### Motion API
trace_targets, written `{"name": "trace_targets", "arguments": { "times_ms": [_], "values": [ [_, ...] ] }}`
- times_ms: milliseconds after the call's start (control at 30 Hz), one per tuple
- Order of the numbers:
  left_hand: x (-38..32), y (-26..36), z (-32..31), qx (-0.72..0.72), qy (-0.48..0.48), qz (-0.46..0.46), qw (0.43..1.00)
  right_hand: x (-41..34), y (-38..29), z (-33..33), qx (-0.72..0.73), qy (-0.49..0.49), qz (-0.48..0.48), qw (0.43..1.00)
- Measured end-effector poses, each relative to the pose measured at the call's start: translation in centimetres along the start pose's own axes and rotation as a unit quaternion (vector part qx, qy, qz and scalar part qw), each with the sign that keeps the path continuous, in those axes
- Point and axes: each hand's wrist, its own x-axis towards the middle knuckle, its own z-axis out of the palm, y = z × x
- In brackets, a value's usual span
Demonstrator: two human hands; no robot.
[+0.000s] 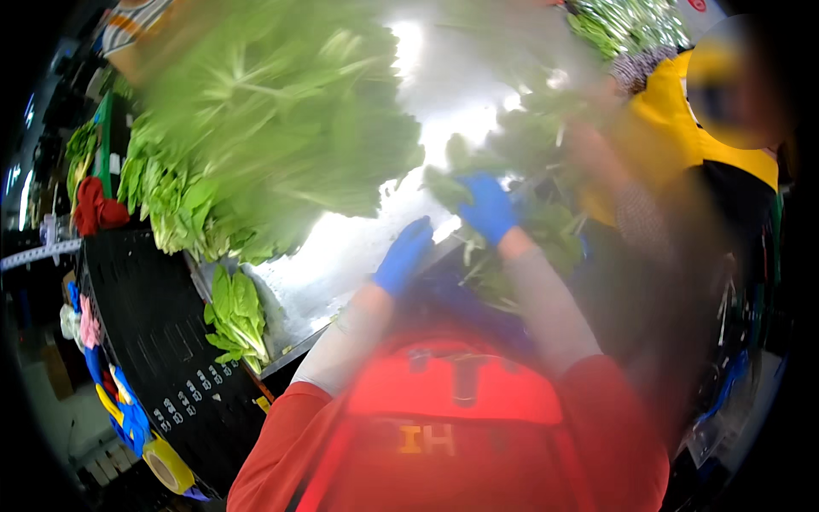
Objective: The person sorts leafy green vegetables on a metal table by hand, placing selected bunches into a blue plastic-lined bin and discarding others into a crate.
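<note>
My left hand (404,256), in a blue glove, reaches over the wet metal tabletop (339,256) near its front edge. Its fingers are extended, and nothing shows in its grasp. Further right, my gloved right hand (490,208) is at some leafy greens (448,187); blur hides whether its fingers grip them. More loose greens (544,237) lie beside and below that hand. A large heap of leafy green vegetables (275,128) covers the left and far part of the table, beyond my left hand.
A small bunch of greens (238,313) lies at the table's left corner, by a black plastic crate (147,320). Yellow tape (167,462) hangs there. At right, a co-worker in a yellow and black top (672,121) reaches in. Bagged greens (630,25) sit at the far right.
</note>
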Motion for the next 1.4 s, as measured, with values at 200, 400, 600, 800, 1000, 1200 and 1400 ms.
{"name": "trace_targets", "arguments": {
  "times_ms": [200, 400, 600, 800, 1000, 1200, 1400],
  "values": [
    [-3.9, 1.4, 4.4, 0.205, -0.111, 0.226, 0.946, -6.0, -1.6, -3.7, 0.143, 0.119, 0.014, 0.982],
    [-6.1, -1.1, 5.3, 0.619, -0.190, 0.267, 0.713, -14.9, 3.7, -4.2, -0.063, 0.012, 0.147, 0.987],
    [-4.6, -2.5, 4.2, 0.635, -0.204, 0.277, 0.692, -13.6, 7.5, 2.5, -0.034, -0.153, 0.148, 0.976],
    [-3.4, -2.3, 3.4, 0.489, -0.173, 0.277, 0.809, -11.3, 10.6, 8.9, -0.178, -0.255, 0.181, 0.933],
    [-5.3, 1.4, 5.6, 0.571, -0.256, 0.180, 0.759, -11.2, 12.2, 13.4, -0.401, -0.378, 0.091, 0.830],
    [-5.0, -3.0, 7.2, 0.627, -0.253, 0.298, 0.674, -11.6, 3.5, 0.9, -0.127, -0.154, 0.150, 0.968],
    [-2.3, -2.6, 8.6, 0.574, -0.348, 0.253, 0.697, -19.4, 0.5, -3.4, 0.119, 0.064, 0.135, 0.982]
  ]
}}
